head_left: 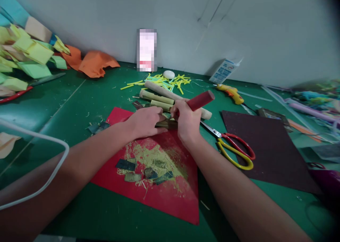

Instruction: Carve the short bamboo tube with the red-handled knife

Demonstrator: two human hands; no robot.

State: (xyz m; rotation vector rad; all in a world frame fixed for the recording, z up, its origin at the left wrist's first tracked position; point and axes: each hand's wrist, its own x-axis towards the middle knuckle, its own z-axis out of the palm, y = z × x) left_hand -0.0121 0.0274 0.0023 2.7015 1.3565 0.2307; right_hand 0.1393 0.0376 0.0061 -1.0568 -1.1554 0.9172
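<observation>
My right hand [187, 121] is wrapped around a tool with a thick red handle [201, 99]; its working end is hidden behind the fingers. My left hand [148, 121] grips a short piece of bamboo [168, 124], holding it down over a red sheet [159, 203]. The tool's hidden end is close to that bamboo. Pale green shavings [151, 153] and dark flat bark-like scraps [132, 177] lie on the sheet. Just behind my hands are split bamboo pieces [159, 97] and a long pale wooden rod [162, 90].
Red-and-yellow-handled scissors [235, 150] lie right of my right hand, partly over a dark sheet [271, 150]. A yellow glue gun [230, 93], yellow strips [132, 84] and a phone [147, 50] are behind. Folded papers [32, 51] fill the left; a white cable [62, 143] crosses my left forearm.
</observation>
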